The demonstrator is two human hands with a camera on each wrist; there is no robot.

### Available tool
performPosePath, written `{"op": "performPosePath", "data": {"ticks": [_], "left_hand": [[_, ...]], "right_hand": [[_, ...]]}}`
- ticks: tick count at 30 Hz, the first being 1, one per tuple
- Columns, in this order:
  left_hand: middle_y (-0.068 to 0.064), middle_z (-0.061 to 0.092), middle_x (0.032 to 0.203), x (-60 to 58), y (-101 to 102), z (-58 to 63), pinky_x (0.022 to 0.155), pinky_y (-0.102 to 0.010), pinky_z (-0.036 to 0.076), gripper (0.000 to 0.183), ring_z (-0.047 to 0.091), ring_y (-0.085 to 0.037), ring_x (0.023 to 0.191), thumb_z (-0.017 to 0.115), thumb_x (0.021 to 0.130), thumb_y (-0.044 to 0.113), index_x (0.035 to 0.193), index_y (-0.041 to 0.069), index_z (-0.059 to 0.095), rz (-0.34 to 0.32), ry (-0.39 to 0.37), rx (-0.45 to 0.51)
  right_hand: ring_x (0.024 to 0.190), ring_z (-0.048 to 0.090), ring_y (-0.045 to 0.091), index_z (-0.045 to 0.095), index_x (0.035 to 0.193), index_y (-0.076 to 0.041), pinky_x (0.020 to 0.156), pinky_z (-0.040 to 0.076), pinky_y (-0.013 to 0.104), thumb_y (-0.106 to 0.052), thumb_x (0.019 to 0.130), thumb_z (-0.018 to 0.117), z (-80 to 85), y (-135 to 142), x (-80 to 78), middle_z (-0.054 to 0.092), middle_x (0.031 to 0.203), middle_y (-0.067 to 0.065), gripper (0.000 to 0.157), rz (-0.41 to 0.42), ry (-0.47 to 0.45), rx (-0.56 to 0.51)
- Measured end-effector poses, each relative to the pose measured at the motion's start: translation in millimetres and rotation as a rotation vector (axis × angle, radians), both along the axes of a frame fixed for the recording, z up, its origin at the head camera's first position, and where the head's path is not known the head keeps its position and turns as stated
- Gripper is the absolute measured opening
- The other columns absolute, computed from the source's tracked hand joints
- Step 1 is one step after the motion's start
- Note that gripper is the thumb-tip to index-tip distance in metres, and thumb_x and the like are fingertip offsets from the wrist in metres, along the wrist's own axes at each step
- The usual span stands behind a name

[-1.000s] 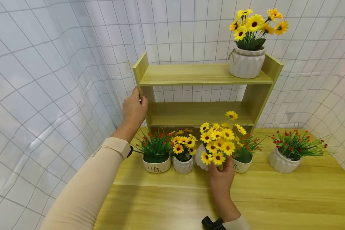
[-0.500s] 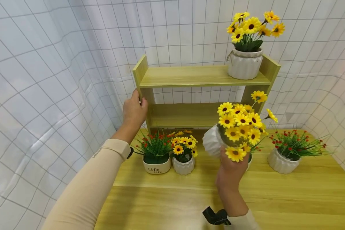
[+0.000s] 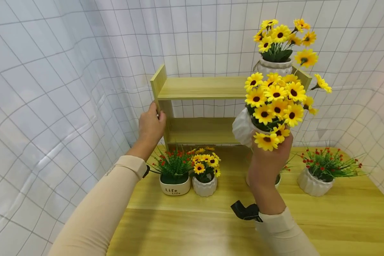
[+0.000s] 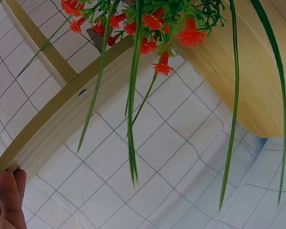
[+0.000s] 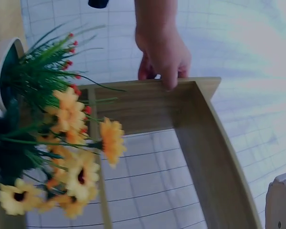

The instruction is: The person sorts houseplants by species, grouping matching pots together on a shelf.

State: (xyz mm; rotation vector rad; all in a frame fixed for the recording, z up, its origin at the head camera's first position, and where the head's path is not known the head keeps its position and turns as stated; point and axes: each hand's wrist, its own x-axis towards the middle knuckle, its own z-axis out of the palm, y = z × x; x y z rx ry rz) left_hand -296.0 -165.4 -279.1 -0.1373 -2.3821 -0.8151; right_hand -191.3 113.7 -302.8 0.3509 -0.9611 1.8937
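Note:
My left hand [image 3: 152, 122] grips the left side panel of a wooden shelf [image 3: 208, 85], thumb at its front edge. In the left wrist view, its fingers [image 4: 10, 191] lie against that panel. My right hand [image 3: 270, 160] holds a white fluted flowerpot [image 3: 243, 126] of yellow artificial sunflowers [image 3: 275, 103]. The pot is tilted, in the air before the shelf's right half. The right hand's fingers are partly hidden by blossoms. Behind it, another white sunflower pot [image 3: 275, 65] stands on the top board at the right, its lower part covered.
On the table [image 3: 185, 227], a "Life" planter [image 3: 175, 186] with red flowers and a small sunflower pot [image 3: 204, 186] stand at the shelf's foot. Another planter is mostly hidden behind my right wrist. A red-flowered pot [image 3: 315, 183] stands at the right. A gridded curtain [image 3: 204, 35] surrounds everything.
My right hand has lifted the sunflower pot off the table, up and to the right, to the height of the upper shelf. The left hand has stayed on the side panel.

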Motion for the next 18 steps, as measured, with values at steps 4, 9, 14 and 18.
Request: {"op": "performPosePath", "data": {"ticks": [4, 9, 14, 18], "left_hand": [[-0.025, 0.069, 0.092, 0.7, 0.4, 0.1, 0.061, -0.046, 0.051, 0.020, 0.067, -0.037, 0.073, 0.049, 0.102, 0.018, 0.109, 0.000, 0.055, 0.004, -0.010, 0.000], [-0.024, 0.069, 0.091, 0.5, -0.7, -0.2, 0.060, -0.045, 0.051, 0.020, 0.066, -0.036, 0.071, 0.049, 0.102, 0.018, 0.108, 0.000, 0.055, 0.002, -0.014, -0.003], [-0.024, 0.069, 0.089, 0.3, -1.0, -0.1, 0.058, -0.044, 0.050, 0.019, 0.065, -0.035, 0.068, 0.050, 0.102, 0.018, 0.107, 0.001, 0.054, 0.000, -0.008, -0.004], [-0.024, 0.068, 0.088, 1.2, -0.8, -0.4, 0.058, -0.044, 0.050, 0.019, 0.064, -0.035, 0.067, 0.049, 0.102, 0.018, 0.106, 0.001, 0.054, -0.005, -0.009, -0.003]], "right_hand": [[0.117, 0.052, 0.034, 0.049, 0.126, 0.004, 0.097, 0.044, 0.040, 0.014, 0.081, 0.071, 23.9, -1.6, -4.6, 0.053, 0.125, 0.022, 0.050, 0.063, 0.059, -0.012], [0.122, 0.051, 0.035, 0.051, 0.125, 0.002, 0.101, 0.044, 0.041, 0.013, 0.080, 0.074, 45.9, -1.6, -12.5, 0.052, 0.129, 0.020, 0.052, 0.047, 0.049, 0.022], [0.120, 0.050, 0.030, 0.052, 0.129, -0.003, 0.094, 0.048, 0.035, 0.003, 0.080, 0.078, 57.2, -1.0, -21.3, 0.050, 0.132, 0.014, 0.056, 0.023, -0.063, 0.072], [0.119, 0.051, 0.027, 0.053, 0.128, -0.004, 0.090, 0.050, 0.033, -0.004, 0.077, 0.079, 63.2, -1.6, -27.7, 0.051, 0.130, 0.011, 0.057, -0.006, -0.122, 0.103]]}}
